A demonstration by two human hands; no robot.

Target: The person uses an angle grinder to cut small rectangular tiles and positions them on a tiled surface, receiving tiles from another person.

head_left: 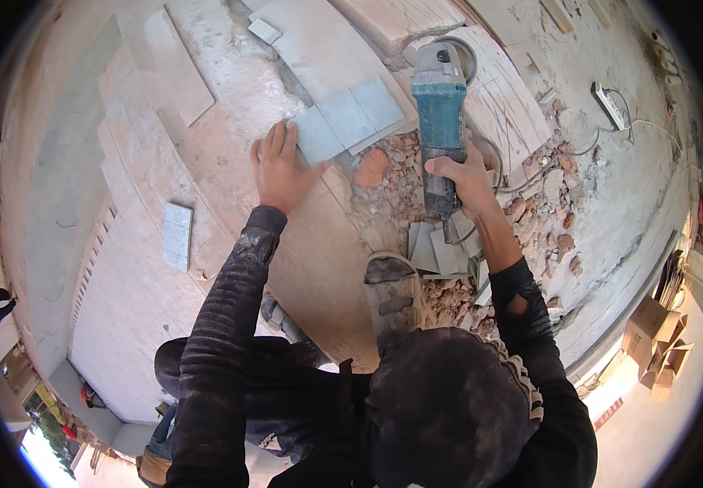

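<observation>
Grinder (441, 114), quantity one, teal and grey; markings on its body are too small to read. Cardboard boxes (651, 333) toward 4 o'clock of the view carry faint print, likewise unreadable.

Right hand (472, 180): closed around the dark rear handle (439, 193). The grinder extends toward 11 o'clock, with one disc (469, 62) at the far end.

Left hand (282, 175): palm down, fingers slightly spread, gripping nothing, fingertips beside the light blue tile (342, 120). Whether they press it cannot be told. Two lines divide the tile into three parts; it lies at 2 o'clock from the left hand.

Others: one loose tile (176, 236), 8 o'clock from the left hand; one white power strip (607, 106), 2 o'clock from the right hand.
</observation>
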